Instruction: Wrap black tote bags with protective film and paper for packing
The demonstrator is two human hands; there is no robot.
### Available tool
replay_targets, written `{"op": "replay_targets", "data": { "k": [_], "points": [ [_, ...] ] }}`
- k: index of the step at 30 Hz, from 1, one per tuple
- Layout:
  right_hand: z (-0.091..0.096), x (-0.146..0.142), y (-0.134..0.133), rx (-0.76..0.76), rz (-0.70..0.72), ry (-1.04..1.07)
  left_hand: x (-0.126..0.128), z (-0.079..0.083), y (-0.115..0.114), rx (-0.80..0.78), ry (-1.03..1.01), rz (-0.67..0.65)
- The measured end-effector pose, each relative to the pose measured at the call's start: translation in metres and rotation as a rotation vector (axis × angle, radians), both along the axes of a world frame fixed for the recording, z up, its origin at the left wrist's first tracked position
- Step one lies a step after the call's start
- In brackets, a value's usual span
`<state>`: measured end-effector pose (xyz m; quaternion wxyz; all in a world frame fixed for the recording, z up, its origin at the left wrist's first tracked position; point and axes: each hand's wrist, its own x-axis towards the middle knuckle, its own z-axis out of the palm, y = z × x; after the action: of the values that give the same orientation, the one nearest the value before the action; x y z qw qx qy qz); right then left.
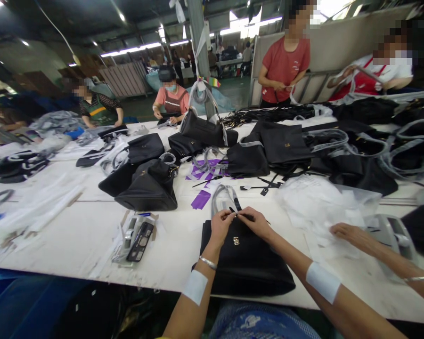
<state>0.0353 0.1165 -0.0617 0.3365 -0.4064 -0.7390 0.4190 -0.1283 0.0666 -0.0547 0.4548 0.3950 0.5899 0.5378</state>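
on white table [74,240]: 1 black handbag [249,263]; left hand [221,227] and right hand [257,222] pinch 1 dark strip [232,210] at its top.

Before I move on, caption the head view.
Left hand and right hand meet over a gold-clasped black handbag on a white table.

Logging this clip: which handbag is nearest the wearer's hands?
The black handbag at bottom centre: left hand and right hand meet over its top; the other bags sit farther away.
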Motion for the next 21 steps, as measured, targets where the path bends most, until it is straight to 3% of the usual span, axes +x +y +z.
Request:
{"op": "replay_targets", "data": {
  "k": [4, 8, 11, 17, 21],
  "points": [
    [0.007, -0.005, -0.003, -0.076, -0.041, 0.049, -0.004, 0.004, -0.006, 0.023, -0.057, -0.072],
    [0.005, -0.014, -0.011, -0.170, -0.191, 0.061, -0.003, 0.003, -0.012, 0.000, -0.307, -0.151],
    [0.006, -0.020, -0.017, -0.249, -0.226, 0.055, 0.000, 0.001, -0.013, -0.032, -0.457, -0.146],
    [0.016, -0.013, -0.022, -0.308, -0.213, 0.248, 0.000, 0.000, -0.004, 0.010, -0.304, -0.087],
    [0.014, -0.004, -0.026, -0.218, -0.288, 0.083, -0.004, 0.007, -0.002, 0.017, -0.204, -0.082]
  ]
}}
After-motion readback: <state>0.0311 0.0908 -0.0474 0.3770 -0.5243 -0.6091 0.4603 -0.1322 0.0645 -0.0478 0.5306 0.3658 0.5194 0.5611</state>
